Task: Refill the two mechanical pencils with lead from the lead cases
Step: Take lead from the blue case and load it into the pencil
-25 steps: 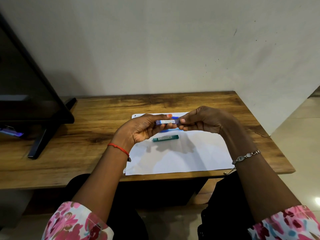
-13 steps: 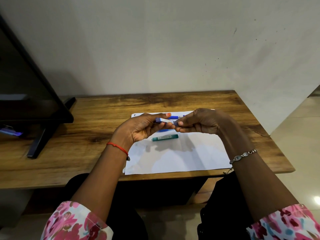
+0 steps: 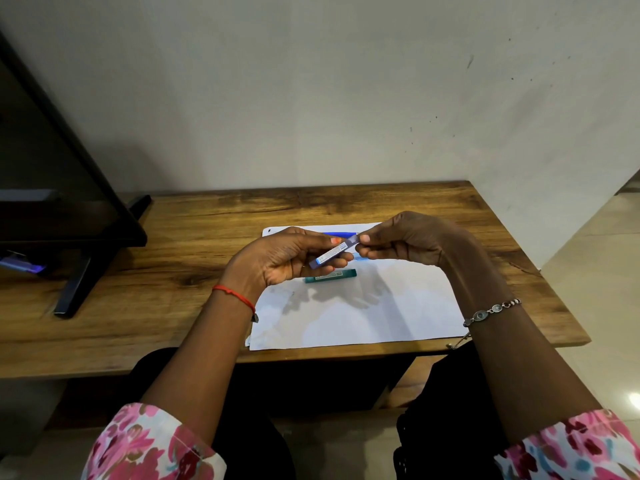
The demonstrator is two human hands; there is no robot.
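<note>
Above the white paper sheet (image 3: 363, 313) I hold a blue lead case (image 3: 333, 252), tilted with its right end higher. My left hand (image 3: 284, 259) grips its lower body between thumb and fingers. My right hand (image 3: 408, 240) pinches its upper end, the cap. A green lead case (image 3: 330, 275) lies flat on the paper just below my hands. A blue mechanical pencil (image 3: 341, 234) lies on the paper behind my hands, mostly hidden. A light blue piece (image 3: 359, 257) shows under my right fingers; I cannot tell what it is.
The wooden desk (image 3: 173, 278) stands against a pale wall. A black monitor (image 3: 52, 188) on an angled stand occupies the left side. The desk's right edge drops to a tiled floor (image 3: 595, 289).
The blue lead case has tilted from level to slanted, its left end now lower. Both hands stay on it, held over the same spot.
</note>
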